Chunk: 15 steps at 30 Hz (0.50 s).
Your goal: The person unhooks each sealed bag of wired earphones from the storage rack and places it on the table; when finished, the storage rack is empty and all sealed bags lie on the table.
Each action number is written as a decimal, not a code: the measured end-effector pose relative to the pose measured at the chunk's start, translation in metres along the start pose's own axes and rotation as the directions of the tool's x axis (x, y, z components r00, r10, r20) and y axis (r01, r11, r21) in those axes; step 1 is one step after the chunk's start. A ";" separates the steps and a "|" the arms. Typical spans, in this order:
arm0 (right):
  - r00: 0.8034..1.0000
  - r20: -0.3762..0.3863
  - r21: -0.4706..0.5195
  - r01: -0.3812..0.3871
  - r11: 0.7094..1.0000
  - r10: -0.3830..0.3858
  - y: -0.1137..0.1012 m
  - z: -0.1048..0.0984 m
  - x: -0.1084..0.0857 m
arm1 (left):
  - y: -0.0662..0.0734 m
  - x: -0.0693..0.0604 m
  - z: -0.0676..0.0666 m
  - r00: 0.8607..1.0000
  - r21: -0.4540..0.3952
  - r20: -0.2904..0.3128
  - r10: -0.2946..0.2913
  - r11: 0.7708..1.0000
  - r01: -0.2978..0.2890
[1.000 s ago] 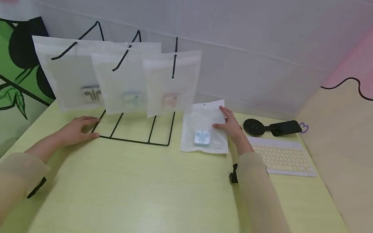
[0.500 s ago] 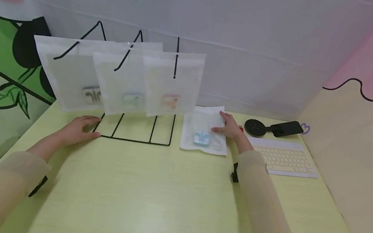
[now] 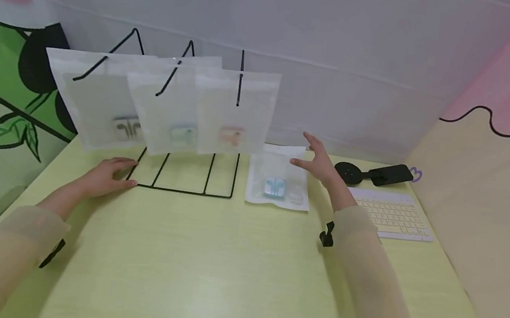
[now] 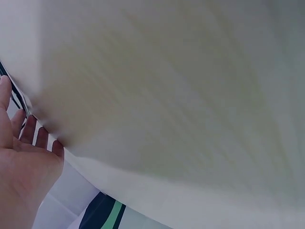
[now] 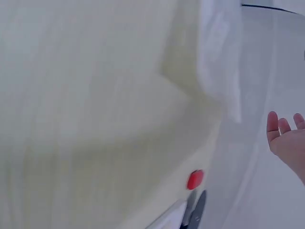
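Observation:
My left hand (image 3: pixel 106 178) rests at the left front corner of a black wire rack (image 3: pixel 184 191), thumb and fingers spread along its base. Three white translucent zip bags hang from the rack's hooks: the left bag (image 3: pixel 86 90) with dark earphones in a case, the middle bag (image 3: pixel 156 110) with a pale green item, the right bag (image 3: pixel 239 93) with a pink-orange one. A further white bag (image 3: pixel 280 162) lies on the table, a boxed pair of light blue earphones (image 3: pixel 275 187) inside. Over its upper right edge hovers my right hand (image 3: pixel 323 167), fingers spread, holding nothing.
Right of the lying bag are a white keyboard (image 3: pixel 396 213) and a black round-headed device with a dark slab (image 3: pixel 372 174). A small red object (image 5: pixel 195 179) shows in the right wrist view. A white cloth wall (image 3: pixel 364 87) closes the back.
My right hand has let go of the lying bag and risen off it, thumb and fingers spreading apart. The bag's top edge has settled lower. The left hand stays at the rack corner.

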State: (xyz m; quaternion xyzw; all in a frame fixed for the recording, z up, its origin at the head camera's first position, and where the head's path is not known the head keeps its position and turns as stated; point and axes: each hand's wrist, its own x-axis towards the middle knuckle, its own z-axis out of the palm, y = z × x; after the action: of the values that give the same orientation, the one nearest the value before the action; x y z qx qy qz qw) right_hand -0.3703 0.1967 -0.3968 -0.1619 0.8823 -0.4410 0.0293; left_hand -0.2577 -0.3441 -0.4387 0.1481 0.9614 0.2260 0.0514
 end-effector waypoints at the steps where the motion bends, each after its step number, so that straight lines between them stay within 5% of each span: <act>1: 1.000 -0.010 0.015 0.019 1.000 -0.019 -0.006 0.000 0.001 | 0.000 0.000 0.000 1.000 0.001 0.000 -0.001 1.000 0.001; 15: 0.968 -0.076 0.144 0.249 0.958 -0.240 -0.084 0.010 0.010 | 0.000 0.001 0.000 1.000 -0.022 0.025 -0.008 1.000 0.008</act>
State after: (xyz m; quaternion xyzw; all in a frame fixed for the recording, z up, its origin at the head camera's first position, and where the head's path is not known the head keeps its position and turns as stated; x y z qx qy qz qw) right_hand -0.3561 0.1389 -0.3356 -0.2541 0.8199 -0.5116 -0.0385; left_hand -0.2588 -0.3438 -0.4383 0.1464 0.9587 0.2346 0.0659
